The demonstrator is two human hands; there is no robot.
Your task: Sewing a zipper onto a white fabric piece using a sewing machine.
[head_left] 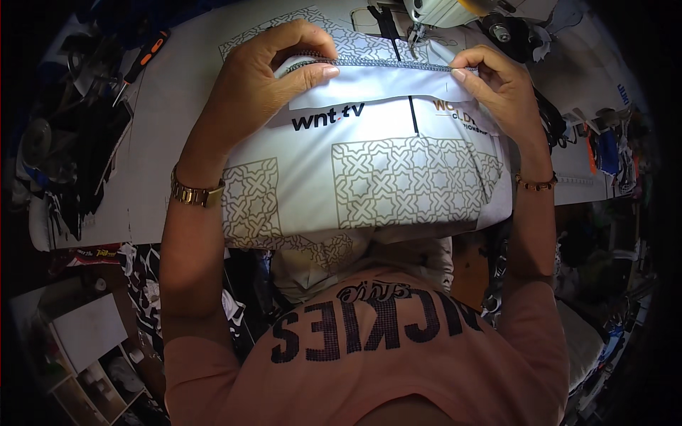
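A white fabric piece (305, 167) with tan lattice patterns and dark lettering lies over the table's front part and hangs past its edge. Its far edge is folded over, with a grey overlocked seam running across the fold. My left hand (273, 71) pinches the seam's left part between thumb and fingers. At the right end of that seam, my right hand (497, 82) pinches the fabric, its thumb on top. Between the hands the seam is held nearly straight. Just beyond it stands a sewing machine (444, 11), its needle and presser foot area close to the fabric.
A screwdriver (145, 57) with an orange and black handle lies on the white table (167, 128) at the left. Dark cloth (78, 142) is heaped along the left edge. A clear ruler (574, 180) and coloured scraps (614, 153) sit at the right. Drawers (89, 334) stand low at the left.
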